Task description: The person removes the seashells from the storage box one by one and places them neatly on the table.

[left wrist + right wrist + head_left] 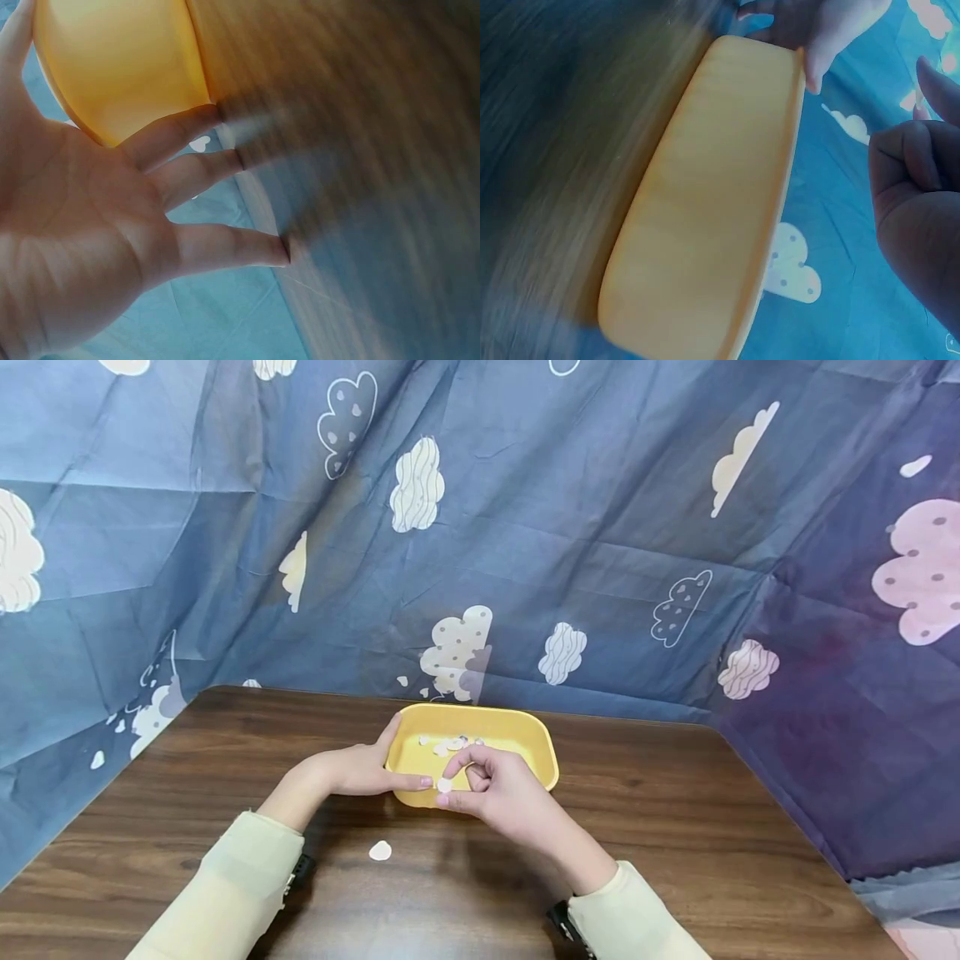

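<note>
My right hand [517,793] pinches a small white round piece [445,785] between thumb and index finger, over the near side of a yellow plastic bin [540,735]. More small pale pieces [453,744] lie inside on the bin's floor. At the bin's left end, my left hand [360,770] rests against the wall with its thumb stretched along the near rim. Its other fingers [199,180] are straight and spread, tips down at the table in the left wrist view. On the table in front of the bin lies a white flat piece [380,851].
The brown wood-grain table [675,827] carries the bin near its back edge. A blue cloth [510,552] with cloud prints hangs behind and at both sides. Dark straps [566,920] show at the cuffs of the pale sleeves [232,877].
</note>
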The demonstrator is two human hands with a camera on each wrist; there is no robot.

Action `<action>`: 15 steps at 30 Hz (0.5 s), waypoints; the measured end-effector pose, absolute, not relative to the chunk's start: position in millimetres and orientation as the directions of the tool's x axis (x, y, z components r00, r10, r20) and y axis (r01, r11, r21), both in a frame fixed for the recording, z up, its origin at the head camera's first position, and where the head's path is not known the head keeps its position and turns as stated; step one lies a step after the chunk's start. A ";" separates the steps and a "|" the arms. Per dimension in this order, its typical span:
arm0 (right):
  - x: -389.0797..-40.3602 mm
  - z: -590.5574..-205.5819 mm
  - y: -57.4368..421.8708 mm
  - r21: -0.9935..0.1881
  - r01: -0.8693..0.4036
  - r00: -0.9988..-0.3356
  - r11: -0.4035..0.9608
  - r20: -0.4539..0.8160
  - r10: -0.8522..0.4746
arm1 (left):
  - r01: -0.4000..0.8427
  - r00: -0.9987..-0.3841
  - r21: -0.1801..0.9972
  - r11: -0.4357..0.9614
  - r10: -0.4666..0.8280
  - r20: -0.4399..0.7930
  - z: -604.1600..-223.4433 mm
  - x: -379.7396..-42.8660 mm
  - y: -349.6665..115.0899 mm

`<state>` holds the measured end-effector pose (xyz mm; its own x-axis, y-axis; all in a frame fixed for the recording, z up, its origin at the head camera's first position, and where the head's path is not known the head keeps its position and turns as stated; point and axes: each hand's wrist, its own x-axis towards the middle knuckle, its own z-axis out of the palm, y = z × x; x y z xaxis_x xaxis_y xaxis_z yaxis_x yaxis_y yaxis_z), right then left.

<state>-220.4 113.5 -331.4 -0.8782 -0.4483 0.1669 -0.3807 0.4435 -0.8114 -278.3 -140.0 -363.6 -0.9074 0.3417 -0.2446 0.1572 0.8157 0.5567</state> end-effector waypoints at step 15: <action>-199.5 -350.3 91.0 -0.725 -0.389 -0.743 0.568 -0.117 -0.659 | 0.158 -0.906 0.564 0.811 0.345 -0.243 -364.1 -280.2 -142.1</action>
